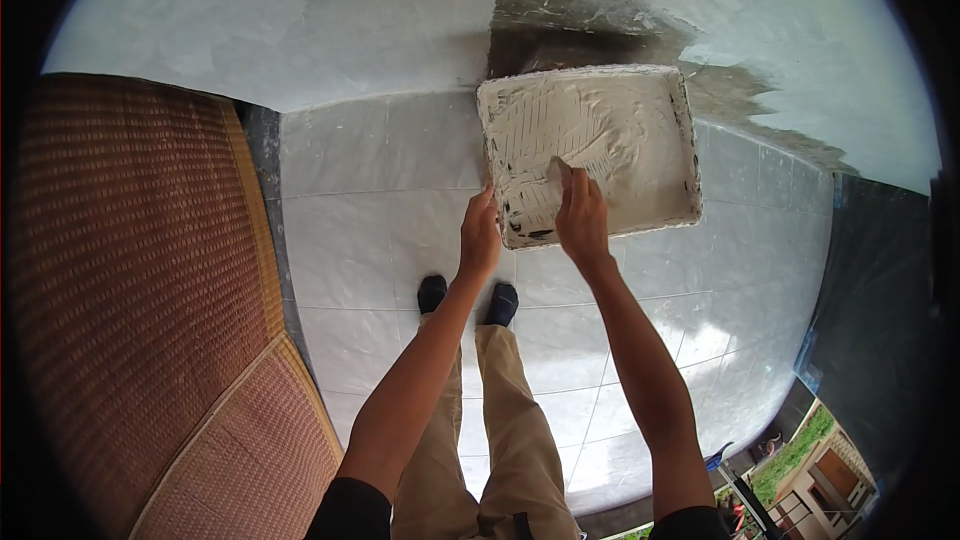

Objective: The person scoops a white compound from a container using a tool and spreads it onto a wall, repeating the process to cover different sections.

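A rectangular tray [692, 155] with a crusted rim holds a pale, creamy paste [620, 130] marked with ridges and strokes. My left hand [480, 232] grips the tray's left edge near its lower corner. Over the lower middle of the tray, my right hand [582, 212] is closed round a small tool [562, 168], whose tip is at the paste; most of the tool is hidden by the fingers.
Grey floor tiles [345, 240] lie beneath, with my dark-shod feet on them. Patchy plastered walls [400, 20] meet in a corner behind the tray. A brown woven mat [130, 270] is at the left. A dark surface [880, 290] stands at the right, with an outdoor view below.
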The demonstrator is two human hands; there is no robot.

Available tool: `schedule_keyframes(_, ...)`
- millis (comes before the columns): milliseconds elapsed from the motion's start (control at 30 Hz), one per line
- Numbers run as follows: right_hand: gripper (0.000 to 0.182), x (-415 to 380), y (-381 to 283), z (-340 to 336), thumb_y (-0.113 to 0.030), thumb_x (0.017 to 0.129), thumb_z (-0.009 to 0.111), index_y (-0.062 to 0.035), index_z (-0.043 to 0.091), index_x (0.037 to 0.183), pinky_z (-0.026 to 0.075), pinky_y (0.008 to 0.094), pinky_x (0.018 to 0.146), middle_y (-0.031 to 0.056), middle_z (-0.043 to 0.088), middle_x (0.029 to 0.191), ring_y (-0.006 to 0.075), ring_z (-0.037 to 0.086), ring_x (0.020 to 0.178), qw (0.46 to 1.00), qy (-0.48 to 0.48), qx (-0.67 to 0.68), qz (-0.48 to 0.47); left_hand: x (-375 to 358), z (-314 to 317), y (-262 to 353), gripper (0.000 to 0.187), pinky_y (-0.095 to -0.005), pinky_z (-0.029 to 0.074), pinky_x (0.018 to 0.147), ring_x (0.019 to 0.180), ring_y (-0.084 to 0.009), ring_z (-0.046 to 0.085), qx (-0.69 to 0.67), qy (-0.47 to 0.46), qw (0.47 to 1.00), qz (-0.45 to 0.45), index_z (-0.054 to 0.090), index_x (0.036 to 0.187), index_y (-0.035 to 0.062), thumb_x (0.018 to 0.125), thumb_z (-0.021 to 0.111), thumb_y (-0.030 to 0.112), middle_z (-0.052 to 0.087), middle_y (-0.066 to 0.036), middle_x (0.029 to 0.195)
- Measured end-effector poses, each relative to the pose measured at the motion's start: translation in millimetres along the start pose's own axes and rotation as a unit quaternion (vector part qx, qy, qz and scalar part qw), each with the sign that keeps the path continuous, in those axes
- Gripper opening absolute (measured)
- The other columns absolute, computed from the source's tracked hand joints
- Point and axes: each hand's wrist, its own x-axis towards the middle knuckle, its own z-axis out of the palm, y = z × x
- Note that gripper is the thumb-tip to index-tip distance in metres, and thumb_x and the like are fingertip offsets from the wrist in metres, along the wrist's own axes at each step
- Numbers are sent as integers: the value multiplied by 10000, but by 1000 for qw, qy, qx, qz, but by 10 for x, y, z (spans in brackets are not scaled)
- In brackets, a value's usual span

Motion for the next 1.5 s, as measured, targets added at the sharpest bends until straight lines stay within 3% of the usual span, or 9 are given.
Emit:
schedule_keyframes(167, 150, -164, -231, 166, -7, 898, 471, 14, 473, 1046, 431, 482, 656, 254, 534, 846, 416, 541, 759, 999, 6, 44, 10, -4, -9, -2, 452, -339, 408, 954, 1117, -179, 485, -1, -13, 1000, 8, 428, 1366, 25, 982, 321, 237, 478, -98, 1273)
schedule_keyframes(233, 152, -185, -303, 212, -11, 901, 464, 19, 467, 1051, 427, 494, 652, 257, 533, 844, 430, 541, 768, 999, -5, 45, 8, -30, 3, 95, 400, -307, 401, 961, 1133, -209, 503, -76, -2, 997, -22, 472, 1276, -53, 971, 350, 175, 519, -143, 1229)
schedule_keyframes(433, 146, -333, -441, 423, -34, 912, 464, 24, 454, 1046, 426, 518, 644, 269, 536, 868, 461, 546, 788, 996, -9, 84, 25, -26, -10, 51, 408, -297, 419, 935, 1107, -200, 513, -61, -6, 998, -14, 457, 1287, -56, 972, 330, 171, 518, -134, 1217)
schedule_keyframes(700, 188, -273, -351, 348, -49, 912, 485, 34, 468, 1079, 457, 469, 697, 270, 621, 888, 455, 599, 816, 977, 31, 159, 141, 24, -33, 6, 401, -300, 400, 960, 1127, -219, 511, -61, -15, 998, -23, 459, 1284, -55, 972, 339, 167, 525, -143, 1219)
schedule_keyframes(1000, 210, -136, 84, 344, -135, 920, 531, 29, 546, 1049, 469, 347, 667, 163, 642, 831, 237, 623, 727, 944, -71, 225, 231, 4, -62, 118, 399, -299, 389, 963, 1131, -212, 513, -35, -26, 999, -31, 483, 1259, -58, 985, 361, 204, 535, -150, 1223)
schedule_keyframes(1100, 216, -38, 238, 297, -129, 920, 528, 35, 565, 1056, 468, 319, 693, 96, 638, 873, 166, 601, 761, 891, -132, 331, 283, 49, -108, -50, 431, -325, 404, 957, 1122, -210, 507, -12, -52, 999, -3, 437, 1324, -14, 999, 335, 250, 509, -130, 1259)
schedule_keyframes(1167, 242, 44, 241, 164, -109, 941, 522, 46, 564, 1122, 453, 252, 764, 46, 619, 1000, 106, 572, 869, 791, -196, 433, 385, 79, -141, -109, 463, -350, 418, 953, 1113, -210, 500, -6, -76, 997, 6, 394, 1387, 32, 1011, 307, 289, 484, -109, 1293)
schedule_keyframes(1267, 276, 96, 135, -94, -140, 950, 509, 56, 556, 1139, 462, 261, 760, 54, 629, 998, 116, 593, 872, 738, -196, 486, 426, 73, -135, -36, 458, -352, 374, 1000, 1155, -232, 490, 49, -60, 997, 6, 397, 1374, 5, 1006, 320, 266, 491, -131, 1288)
schedule_keyframes(1500, 438, 35, 43, -537, -172, 978, 420, 31, 397, 1365, 402, 321, 999, 95, 518, 1318, 178, 506, 1200, 675, -167, 629, 348, -73, -102, 853, 436, -331, 343, 1028, 1193, -261, 488, 58, 4, 995, 86, 410, 1337, -33, 995, 365, 234, 504, -189, 1275)
